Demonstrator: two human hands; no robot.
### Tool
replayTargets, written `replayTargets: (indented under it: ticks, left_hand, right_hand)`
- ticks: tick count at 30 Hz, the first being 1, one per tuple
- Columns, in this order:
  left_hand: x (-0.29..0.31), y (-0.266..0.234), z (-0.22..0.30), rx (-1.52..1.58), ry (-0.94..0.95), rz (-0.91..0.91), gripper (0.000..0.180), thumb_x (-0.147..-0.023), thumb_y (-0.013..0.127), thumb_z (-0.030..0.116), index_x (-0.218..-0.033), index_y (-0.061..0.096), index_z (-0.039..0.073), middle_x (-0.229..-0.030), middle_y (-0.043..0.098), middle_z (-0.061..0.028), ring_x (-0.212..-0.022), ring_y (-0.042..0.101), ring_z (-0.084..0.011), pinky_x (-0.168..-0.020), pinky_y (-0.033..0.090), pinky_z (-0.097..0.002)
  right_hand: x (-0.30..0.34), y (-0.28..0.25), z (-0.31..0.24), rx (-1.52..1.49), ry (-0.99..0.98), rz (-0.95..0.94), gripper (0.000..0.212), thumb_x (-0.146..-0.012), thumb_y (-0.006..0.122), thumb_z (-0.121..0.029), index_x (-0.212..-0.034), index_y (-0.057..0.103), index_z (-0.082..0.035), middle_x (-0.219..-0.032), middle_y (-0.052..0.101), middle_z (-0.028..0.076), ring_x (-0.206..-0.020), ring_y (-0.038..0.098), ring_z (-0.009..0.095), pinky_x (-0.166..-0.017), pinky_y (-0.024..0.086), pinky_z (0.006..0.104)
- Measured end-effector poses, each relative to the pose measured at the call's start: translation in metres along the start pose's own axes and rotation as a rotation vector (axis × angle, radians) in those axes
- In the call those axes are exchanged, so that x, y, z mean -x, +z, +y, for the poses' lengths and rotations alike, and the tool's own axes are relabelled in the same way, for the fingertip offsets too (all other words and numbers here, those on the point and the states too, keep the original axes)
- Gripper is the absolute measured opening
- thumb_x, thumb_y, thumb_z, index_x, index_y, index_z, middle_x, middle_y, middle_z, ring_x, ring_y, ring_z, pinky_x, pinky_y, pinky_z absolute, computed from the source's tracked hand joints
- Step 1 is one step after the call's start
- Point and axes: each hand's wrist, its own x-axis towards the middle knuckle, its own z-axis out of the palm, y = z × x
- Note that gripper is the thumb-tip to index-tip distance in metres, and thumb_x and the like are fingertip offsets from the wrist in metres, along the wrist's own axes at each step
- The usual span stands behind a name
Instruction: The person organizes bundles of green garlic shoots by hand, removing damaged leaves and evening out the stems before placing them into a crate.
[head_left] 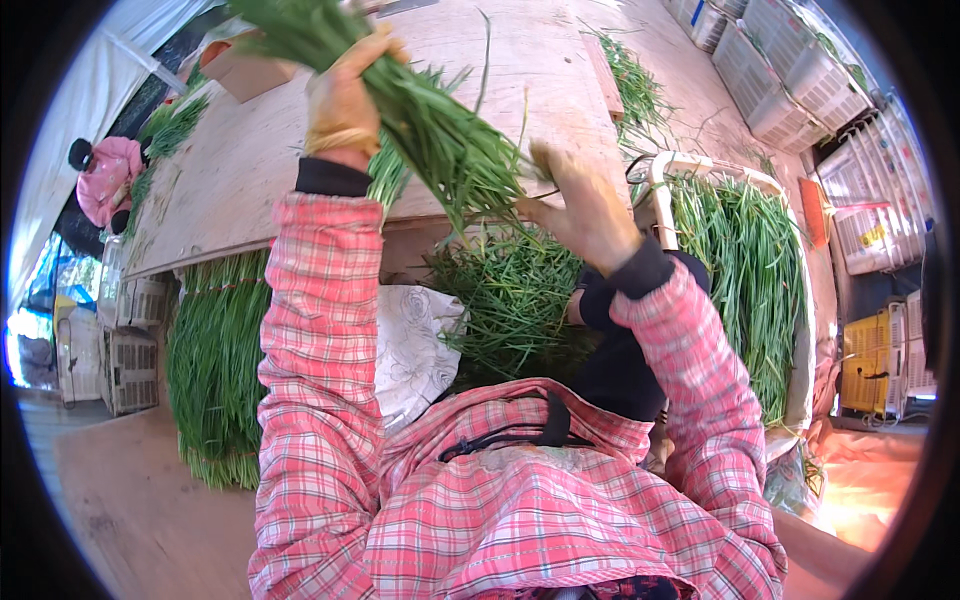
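A bunch of long green leaves (435, 125) slants over the near edge of the desk (540, 65), its strands flat, narrow and glossy, bundled close at the grip and fraying into loose, paler tips toward the lower right. The left hand (345, 100) is closed firmly around it. The right hand (585, 205) is open, thumb apart from the fingers, holding nothing visible; it is beside the bunch's lower end, blurred, and I cannot tell whether they touch.

The desk is pale, smooth wood scattered with stray blades. Below its near edge lies a tangled leaf heap (505, 290) beside crinkled white patterned cloth (415, 345). Right of it, a rounded white frame (662, 205) surrounds straighter, combed-looking leaves (740, 270).
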Motion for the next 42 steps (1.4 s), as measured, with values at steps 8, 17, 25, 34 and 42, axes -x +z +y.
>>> replayTargets:
  ticks: [8, 17, 25, 34, 42]
  left_hand:
    - [0.086, -0.089, -0.014, 0.268, -0.032, 0.26, 0.028, -0.084, 0.06, 0.018, -0.106, 0.06, 0.0, -0.08, 0.059, -0.0045, -0.075, 0.058, -0.0212, -0.077, 0.05, -0.0386]
    - [0.145, -0.169, -0.02, 0.486, -0.023, 0.378, 0.023, -0.085, 0.06, 0.016, -0.102, 0.06, 0.002, -0.074, 0.059, -0.0021, -0.071, 0.057, -0.0193, -0.076, 0.049, -0.0399]
    - [0.169, -0.206, -0.015, 0.588, -0.11, 0.178, 0.034, -0.092, 0.049, 0.019, -0.119, 0.051, -0.002, -0.076, 0.052, -0.0011, -0.073, 0.051, -0.0143, -0.074, 0.046, -0.0324]
    - [0.17, -0.138, -0.028, 0.512, -0.38, -0.08, 0.057, -0.084, 0.051, 0.025, -0.132, 0.042, -0.004, -0.128, 0.052, -0.0192, -0.076, 0.061, -0.0187, -0.066, 0.053, -0.0304]
    - [0.173, -0.126, -0.041, 0.774, -0.284, -0.144, 0.068, -0.08, 0.058, 0.016, -0.141, 0.031, 0.0, -0.121, 0.055, -0.0118, -0.078, 0.054, -0.0196, -0.075, 0.049, -0.0324]
  right_hand:
    - [0.057, 0.04, -0.032, -0.336, 0.196, -0.059, 0.021, -0.082, 0.067, -0.015, -0.096, 0.064, 0.0, -0.078, 0.063, 0.019, -0.071, 0.062, 0.033, -0.064, 0.048, 0.036]
    - [0.095, -0.018, -0.012, -0.398, 0.401, -0.176, 0.018, -0.091, 0.058, -0.016, -0.093, 0.065, 0.0, -0.084, 0.067, 0.011, -0.073, 0.063, 0.017, -0.063, 0.048, 0.0294]
    - [0.088, -0.064, -0.003, -0.813, 0.619, 0.28, 0.022, -0.095, 0.051, -0.013, -0.095, 0.061, 0.006, -0.082, 0.065, 0.01, -0.063, 0.054, 0.009, -0.055, 0.039, 0.0196]
    - [0.055, 0.026, -0.057, -0.727, 0.536, 0.108, 0.014, -0.094, 0.051, -0.011, -0.096, 0.06, 0.0, -0.081, 0.067, 0.004, -0.057, 0.05, 0.005, -0.05, 0.038, 0.0185]
    - [0.082, 0.075, -0.066, -0.59, 0.618, -0.237, 0.019, -0.091, 0.059, -0.009, -0.104, 0.061, 0.004, -0.07, 0.058, 0.002, -0.059, 0.048, 0.006, -0.053, 0.041, 0.0214]
